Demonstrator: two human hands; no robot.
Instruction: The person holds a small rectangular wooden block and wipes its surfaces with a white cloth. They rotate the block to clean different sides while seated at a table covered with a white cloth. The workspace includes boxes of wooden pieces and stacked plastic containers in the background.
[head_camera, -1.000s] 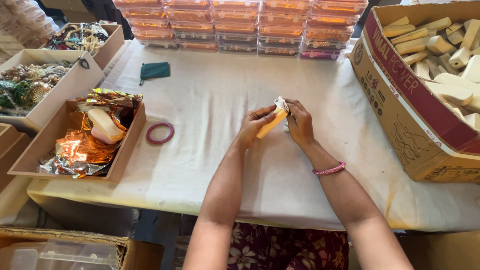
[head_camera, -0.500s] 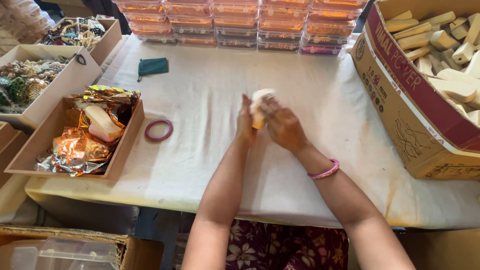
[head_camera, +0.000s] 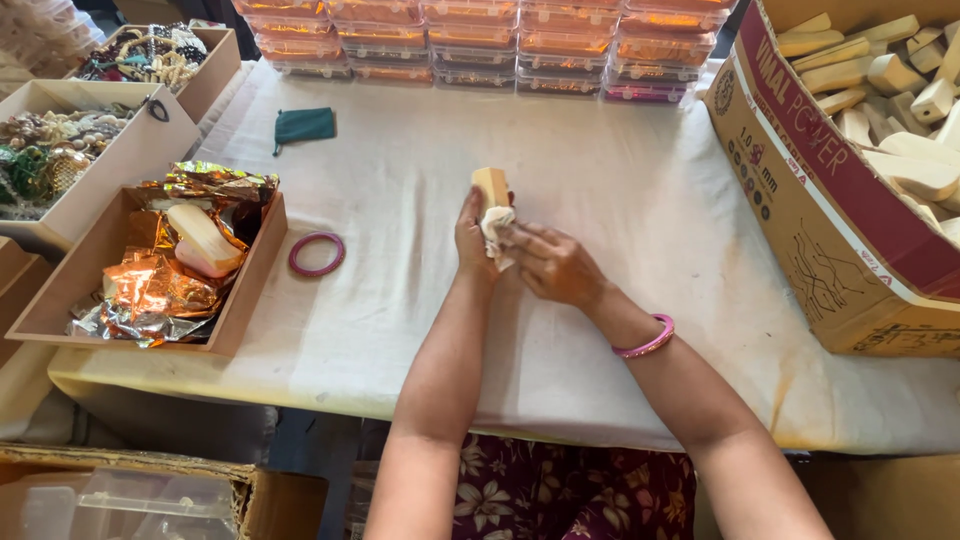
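I see the left hand upright near table centre, fingers curled around 1 pale wooden block standing on end, while the right hand, at its 4 o'clock, pinches a crumpled white cloth against it. The block looks smooth and rectangular, the cloth soft. Its lower half is hidden by fingers; a pink bangle lies at 9 o'clock.
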